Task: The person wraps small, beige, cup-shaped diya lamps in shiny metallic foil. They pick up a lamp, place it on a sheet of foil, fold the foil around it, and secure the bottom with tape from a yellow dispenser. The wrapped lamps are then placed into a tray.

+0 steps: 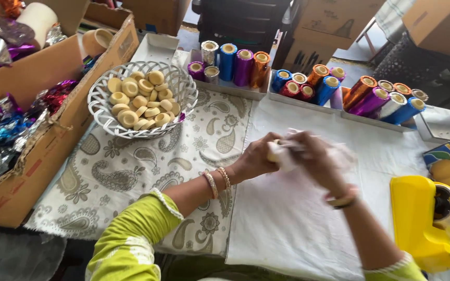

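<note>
Both hands meet over the white cloth (298, 218): the left hand (253, 158) is closed around a small round cream piece (273, 152), and the blurred right hand (316, 161) grips the clear wrapping film (292, 153) bunched against it. Far left of them, a white woven basket (100, 106) holds more of the same cream pieces on a paisley cloth (121, 171). Coloured foil rolls (240, 65) line the far edge, and a yellow tape dispenser (417, 224) sits near right.
</note>
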